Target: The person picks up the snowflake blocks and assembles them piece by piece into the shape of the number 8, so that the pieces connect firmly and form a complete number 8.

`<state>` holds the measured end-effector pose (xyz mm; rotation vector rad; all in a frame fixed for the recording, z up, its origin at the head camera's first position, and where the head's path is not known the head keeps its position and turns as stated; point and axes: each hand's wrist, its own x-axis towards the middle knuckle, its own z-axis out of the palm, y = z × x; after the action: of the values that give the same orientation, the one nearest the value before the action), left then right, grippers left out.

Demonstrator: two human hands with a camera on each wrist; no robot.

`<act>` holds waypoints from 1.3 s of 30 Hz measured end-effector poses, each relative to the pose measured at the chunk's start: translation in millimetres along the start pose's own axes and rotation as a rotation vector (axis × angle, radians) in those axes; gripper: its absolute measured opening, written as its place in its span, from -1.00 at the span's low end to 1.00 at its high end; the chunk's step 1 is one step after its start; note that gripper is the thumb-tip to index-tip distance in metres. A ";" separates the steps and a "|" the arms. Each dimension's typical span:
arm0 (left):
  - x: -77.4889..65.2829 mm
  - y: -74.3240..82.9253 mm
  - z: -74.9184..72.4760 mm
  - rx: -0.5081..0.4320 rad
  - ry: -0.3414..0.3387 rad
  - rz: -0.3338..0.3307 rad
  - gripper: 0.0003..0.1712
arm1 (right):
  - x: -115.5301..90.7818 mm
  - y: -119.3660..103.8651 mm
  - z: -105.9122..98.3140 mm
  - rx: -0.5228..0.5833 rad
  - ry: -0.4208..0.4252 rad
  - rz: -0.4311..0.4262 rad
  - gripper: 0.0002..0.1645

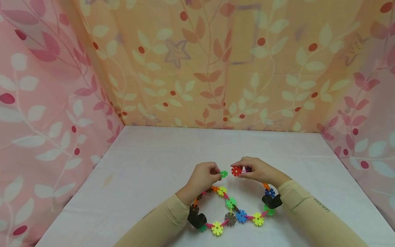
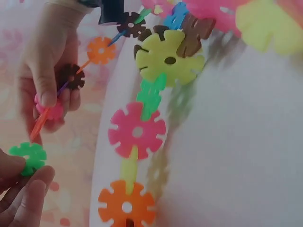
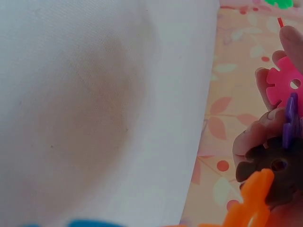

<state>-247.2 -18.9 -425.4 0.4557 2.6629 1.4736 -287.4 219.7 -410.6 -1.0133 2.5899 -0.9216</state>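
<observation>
My left hand (image 1: 205, 175) pinches a green slotted snowflake disc (image 1: 223, 174) between thumb and fingers. Just to its right, my right hand (image 1: 257, 168) grips the end of a chain of such discs. A red disc (image 1: 236, 171) sticks out at that end, and a small gap parts it from the green one. Within the right hand's fingers, the right wrist view shows a pink disc (image 3: 284, 78), a purple disc (image 3: 290, 120) and a dark brown disc (image 3: 265, 163). Whether the green disc joins anything behind the left fingers is hidden.
Linked discs curve over the white tabletop (image 1: 160, 147) below the hands, among them a yellow disc (image 1: 217, 228) and a blue disc (image 1: 241, 216). Black wrist straps (image 1: 196, 219) overlap parts of the chain. Patterned cloth (image 1: 197, 68) stands behind and on both sides.
</observation>
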 end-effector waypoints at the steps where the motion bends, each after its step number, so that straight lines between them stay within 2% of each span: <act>1: 0.9 1.9 2.9 0.010 0.011 0.015 -0.86 | 0.0 0.1 0.1 0.002 0.001 0.002 -0.55; 10: 2.3 11.4 16.9 0.101 0.085 0.093 -0.84 | -0.4 2.0 0.4 0.033 0.014 0.040 -0.55; 15: 1.2 16.2 19.1 0.218 0.129 0.151 -0.83 | -1.0 1.3 -0.4 0.034 0.025 0.048 -0.55; 25: 2.8 19.7 23.6 0.349 0.185 0.210 -0.78 | 1.6 0.2 3.6 0.042 0.071 -0.004 -0.56; 30: 5.5 19.3 26.6 0.331 0.179 0.217 -0.76 | 2.1 3.3 7.8 0.073 0.076 0.007 -0.56; 39: 11.2 15.7 28.1 0.189 0.175 0.184 -0.79 | 1.2 3.2 7.1 0.054 0.081 -0.001 -0.55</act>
<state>-248.8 15.2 -426.4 0.6278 2.9862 1.3685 -287.1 217.3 -418.2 -0.9836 2.6144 -1.0476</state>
